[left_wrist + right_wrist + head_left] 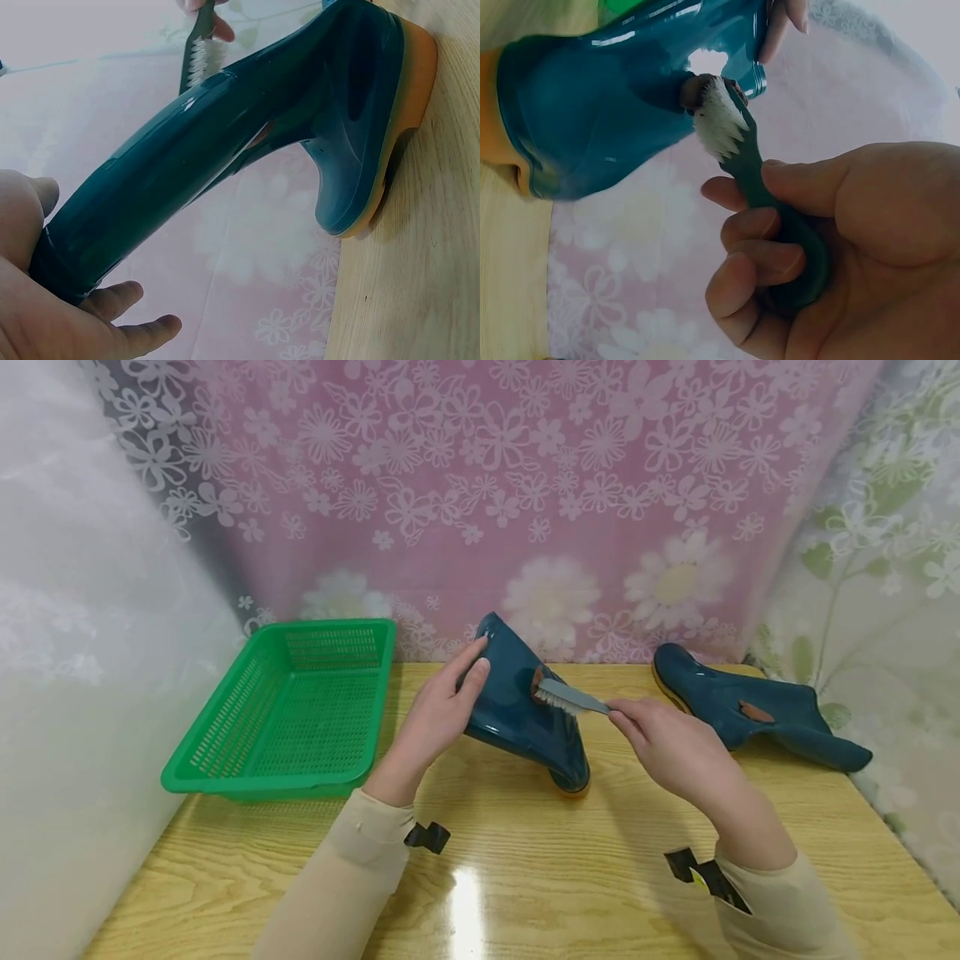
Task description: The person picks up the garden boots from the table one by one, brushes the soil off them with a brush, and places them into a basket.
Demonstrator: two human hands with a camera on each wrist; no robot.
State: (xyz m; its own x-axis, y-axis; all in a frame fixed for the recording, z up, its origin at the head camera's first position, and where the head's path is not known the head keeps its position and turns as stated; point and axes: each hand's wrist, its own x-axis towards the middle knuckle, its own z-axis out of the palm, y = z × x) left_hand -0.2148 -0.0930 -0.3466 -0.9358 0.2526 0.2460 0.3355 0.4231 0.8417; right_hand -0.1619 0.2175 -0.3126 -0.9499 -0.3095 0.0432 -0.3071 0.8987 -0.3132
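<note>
A dark teal rubber boot [504, 697] with a yellow-orange sole leans tilted over the table, its sole against the wood in the left wrist view. My left hand [435, 710] holds the boot near the top of its shaft, thumb on one side and fingers on the other. In my right hand [678, 747] is the handle of a scrub brush [802, 259] with white bristles. The bristles are at a brown patch [694, 91] on the boot's shaft, seen in the right wrist view.
A second teal boot [787, 697] lies on its side at the right, with a brown patch [756, 712] on it. On the left stands a green plastic basket [262, 787]. A pink flowered curtain [465, 543] hangs behind the wooden table [540, 877].
</note>
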